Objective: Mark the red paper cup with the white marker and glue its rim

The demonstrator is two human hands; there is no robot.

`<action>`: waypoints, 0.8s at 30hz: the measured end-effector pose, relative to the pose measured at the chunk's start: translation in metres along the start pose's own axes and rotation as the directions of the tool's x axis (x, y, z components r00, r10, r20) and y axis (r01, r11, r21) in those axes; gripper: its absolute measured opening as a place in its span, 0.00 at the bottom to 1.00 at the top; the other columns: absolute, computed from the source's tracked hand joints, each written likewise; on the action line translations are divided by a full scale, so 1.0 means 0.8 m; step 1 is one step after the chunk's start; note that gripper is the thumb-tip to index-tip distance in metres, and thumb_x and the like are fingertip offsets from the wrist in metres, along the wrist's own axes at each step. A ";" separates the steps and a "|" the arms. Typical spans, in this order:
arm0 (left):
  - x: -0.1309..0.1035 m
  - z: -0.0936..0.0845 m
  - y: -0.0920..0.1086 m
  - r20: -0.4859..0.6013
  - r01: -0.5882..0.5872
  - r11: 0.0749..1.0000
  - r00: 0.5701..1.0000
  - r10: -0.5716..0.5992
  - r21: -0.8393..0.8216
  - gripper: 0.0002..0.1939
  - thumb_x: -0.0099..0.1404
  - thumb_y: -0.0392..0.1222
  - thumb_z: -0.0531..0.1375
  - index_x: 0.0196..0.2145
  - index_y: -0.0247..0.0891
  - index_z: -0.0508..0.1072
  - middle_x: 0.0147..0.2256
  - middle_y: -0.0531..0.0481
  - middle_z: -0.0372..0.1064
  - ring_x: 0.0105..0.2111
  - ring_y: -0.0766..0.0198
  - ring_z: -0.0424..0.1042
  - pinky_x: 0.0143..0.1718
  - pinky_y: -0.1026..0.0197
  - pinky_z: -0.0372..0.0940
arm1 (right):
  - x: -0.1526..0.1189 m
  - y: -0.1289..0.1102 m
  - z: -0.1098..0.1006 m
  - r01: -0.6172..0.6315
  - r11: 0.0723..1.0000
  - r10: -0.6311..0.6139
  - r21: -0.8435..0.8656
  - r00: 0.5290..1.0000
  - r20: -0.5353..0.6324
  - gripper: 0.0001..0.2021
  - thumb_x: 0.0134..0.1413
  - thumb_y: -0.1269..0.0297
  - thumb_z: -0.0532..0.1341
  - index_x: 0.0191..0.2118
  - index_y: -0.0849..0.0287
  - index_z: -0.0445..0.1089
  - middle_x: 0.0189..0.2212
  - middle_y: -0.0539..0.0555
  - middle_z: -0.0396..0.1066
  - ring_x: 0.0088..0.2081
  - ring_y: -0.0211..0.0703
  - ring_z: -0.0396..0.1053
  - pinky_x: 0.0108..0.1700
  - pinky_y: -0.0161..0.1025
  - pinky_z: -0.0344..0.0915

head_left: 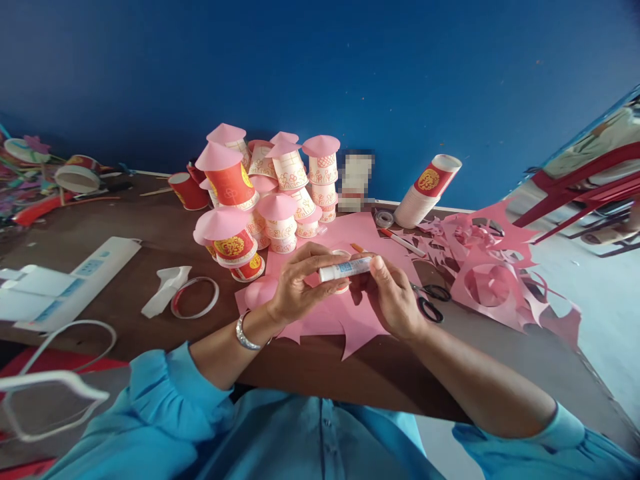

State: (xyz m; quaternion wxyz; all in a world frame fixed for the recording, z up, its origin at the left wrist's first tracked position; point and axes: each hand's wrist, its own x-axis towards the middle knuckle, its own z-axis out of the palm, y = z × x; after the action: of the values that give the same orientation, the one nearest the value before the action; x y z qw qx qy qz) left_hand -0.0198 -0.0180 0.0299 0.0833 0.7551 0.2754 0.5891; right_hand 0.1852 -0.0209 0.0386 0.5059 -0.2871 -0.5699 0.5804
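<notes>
Between my two hands is a white glue stick (pixel 345 269) with blue print, held almost level above the table. My left hand (pixel 303 280) pinches its left end between thumb and fingers. The other end is gripped by my right hand (pixel 393 293), its thumb lying on top. Pink paper sheets (pixel 320 320) lie below both hands. Just behind the stick a pale round rim (pixel 341 253) shows, mostly covered. Black-handled scissors (pixel 431 307) rest beside my right wrist, their blades hidden. Pink-roofed paper-cup towers (pixel 277 220) stand beyond my left hand.
A cup stack (pixel 423 193) leans near the blue wall (pixel 320 67). Pink paper scraps (pixel 493 280) and a marker (pixel 404 243) lie right. Left are a white ring (pixel 195 298), a torn white piece (pixel 165 290) and a white power strip (pixel 83 280).
</notes>
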 end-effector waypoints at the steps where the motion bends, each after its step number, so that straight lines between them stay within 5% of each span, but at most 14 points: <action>1: 0.001 -0.002 0.001 0.006 0.014 1.000 1.000 -0.014 -0.014 0.15 0.76 0.48 0.73 0.58 0.50 0.85 0.45 0.50 0.84 0.40 0.63 0.83 0.42 0.56 0.83 | 0.000 0.001 -0.003 0.005 0.999 -0.005 -0.044 1.000 0.005 0.29 0.76 0.31 0.64 0.44 0.55 0.84 0.24 0.48 0.71 0.24 0.39 0.68 0.24 0.36 0.70; 7: 0.009 -0.006 0.005 0.009 0.089 0.989 0.996 -0.089 -0.122 0.12 0.75 0.50 0.74 0.54 0.50 0.88 0.40 0.51 0.85 0.38 0.63 0.84 0.42 0.56 0.82 | 0.003 0.004 -0.011 0.081 0.975 -0.090 -0.205 0.995 -0.037 0.27 0.76 0.32 0.64 0.53 0.51 0.86 0.22 0.44 0.64 0.22 0.37 0.63 0.30 0.40 0.76; 13: 0.012 -0.012 0.002 -0.028 0.244 0.955 0.967 -0.252 -0.169 0.10 0.74 0.52 0.74 0.45 0.44 0.88 0.39 0.50 0.84 0.37 0.64 0.81 0.40 0.59 0.78 | 0.007 0.003 -0.008 0.259 0.953 -0.259 -0.160 0.966 0.021 0.15 0.74 0.44 0.72 0.56 0.45 0.86 0.44 0.52 0.82 0.37 0.41 0.81 0.40 0.42 0.84; 17: 0.014 -0.016 0.001 -0.037 0.199 0.966 0.977 -0.208 -0.165 0.08 0.74 0.50 0.75 0.45 0.45 0.88 0.38 0.51 0.83 0.37 0.64 0.80 0.38 0.60 0.76 | 0.006 0.000 -0.009 0.158 0.986 -0.157 -0.056 0.987 0.018 0.23 0.70 0.41 0.75 0.60 0.50 0.82 0.37 0.50 0.83 0.34 0.42 0.82 0.38 0.42 0.85; 20: 0.014 -0.015 0.001 -0.016 0.171 0.975 0.985 -0.175 -0.143 0.10 0.73 0.52 0.76 0.43 0.44 0.87 0.37 0.51 0.82 0.35 0.64 0.79 0.37 0.60 0.75 | 0.006 -0.001 -0.010 0.057 0.998 -0.056 -0.029 0.998 0.033 0.25 0.71 0.37 0.72 0.53 0.55 0.83 0.31 0.49 0.81 0.28 0.41 0.79 0.33 0.42 0.83; 24: 0.013 -0.015 0.000 -0.018 0.193 0.972 0.980 -0.197 -0.132 0.12 0.73 0.53 0.76 0.39 0.43 0.85 0.36 0.51 0.81 0.35 0.64 0.78 0.36 0.59 0.74 | 0.009 0.001 -0.010 0.117 0.993 -0.117 -0.022 0.993 -0.011 0.19 0.67 0.43 0.78 0.48 0.53 0.82 0.37 0.51 0.84 0.32 0.41 0.81 0.38 0.43 0.85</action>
State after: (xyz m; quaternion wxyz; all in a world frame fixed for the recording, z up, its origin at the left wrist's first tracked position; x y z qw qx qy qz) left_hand -0.0292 -0.0149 0.0421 0.1853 0.7083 0.3108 0.6061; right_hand 0.1902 -0.0112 0.0380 0.5393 -0.2621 -0.5889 0.5419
